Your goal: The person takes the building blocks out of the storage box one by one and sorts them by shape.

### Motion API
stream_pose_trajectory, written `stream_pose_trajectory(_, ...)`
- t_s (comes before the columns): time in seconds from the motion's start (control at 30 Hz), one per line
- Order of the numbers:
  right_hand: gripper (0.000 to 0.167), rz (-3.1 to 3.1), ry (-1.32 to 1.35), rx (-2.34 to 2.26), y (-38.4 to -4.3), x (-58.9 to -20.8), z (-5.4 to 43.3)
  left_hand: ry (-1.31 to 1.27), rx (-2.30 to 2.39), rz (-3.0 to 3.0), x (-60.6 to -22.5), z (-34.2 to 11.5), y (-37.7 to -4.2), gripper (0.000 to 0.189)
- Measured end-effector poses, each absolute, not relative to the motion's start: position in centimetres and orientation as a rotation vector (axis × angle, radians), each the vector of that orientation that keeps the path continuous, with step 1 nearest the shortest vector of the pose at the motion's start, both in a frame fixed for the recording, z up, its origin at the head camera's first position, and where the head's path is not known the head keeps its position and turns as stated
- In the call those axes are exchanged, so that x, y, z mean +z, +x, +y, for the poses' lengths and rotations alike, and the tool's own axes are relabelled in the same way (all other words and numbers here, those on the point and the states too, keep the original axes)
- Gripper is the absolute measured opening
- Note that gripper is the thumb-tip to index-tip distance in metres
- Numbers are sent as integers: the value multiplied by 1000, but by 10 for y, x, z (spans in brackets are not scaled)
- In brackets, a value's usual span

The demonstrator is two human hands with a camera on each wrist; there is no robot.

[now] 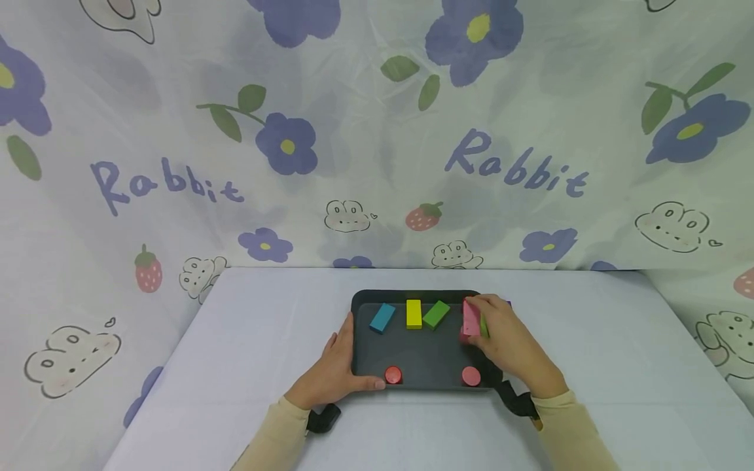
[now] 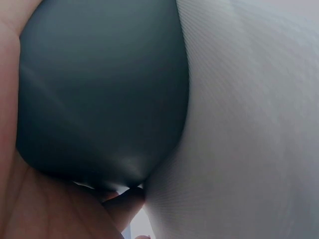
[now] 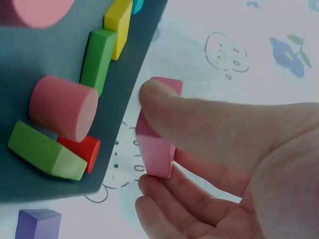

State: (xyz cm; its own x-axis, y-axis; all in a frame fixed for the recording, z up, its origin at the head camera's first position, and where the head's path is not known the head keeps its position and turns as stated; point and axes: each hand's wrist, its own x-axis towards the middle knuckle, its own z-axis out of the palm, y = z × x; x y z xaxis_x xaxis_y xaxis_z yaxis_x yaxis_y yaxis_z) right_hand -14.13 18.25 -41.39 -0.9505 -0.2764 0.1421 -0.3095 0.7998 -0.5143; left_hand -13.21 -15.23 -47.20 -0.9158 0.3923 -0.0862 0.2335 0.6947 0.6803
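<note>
My left hand (image 1: 332, 367) holds the near-left corner of a dark grey tray (image 1: 424, 356), its fingers along the left side and its thumb along the front rim. In the left wrist view the tray (image 2: 104, 99) fills much of the picture beside the palm. Over the tray's right part, my right hand (image 1: 509, 337) pinches a pink rectangular block (image 3: 158, 157) between thumb and fingers. Close by that hand in the tray are a pink cylinder (image 3: 60, 107), a light green block (image 3: 45, 149) and a red piece (image 3: 82, 149) partly hidden behind it.
Blue (image 1: 382, 318), yellow (image 1: 413, 315) and green (image 1: 436, 315) blocks lie along the tray's back. Near its front are a red cylinder (image 1: 393, 375) and another pink cylinder (image 1: 470, 376). Outside the tray lies a purple block (image 3: 37, 226). A white cloth (image 1: 265, 327) covers the table.
</note>
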Motion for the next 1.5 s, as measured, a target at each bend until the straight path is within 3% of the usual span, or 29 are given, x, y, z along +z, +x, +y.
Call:
stream_pose_trajectory(0.63,61,-2891,459,938,-147,-413,208,499,1025,2682,-473,-152,-131,139)
stream_pose_trajectory(1.5,66,-2992,290,883,-155,-418,230,504,1033,2666,-470,-152,-131,139)
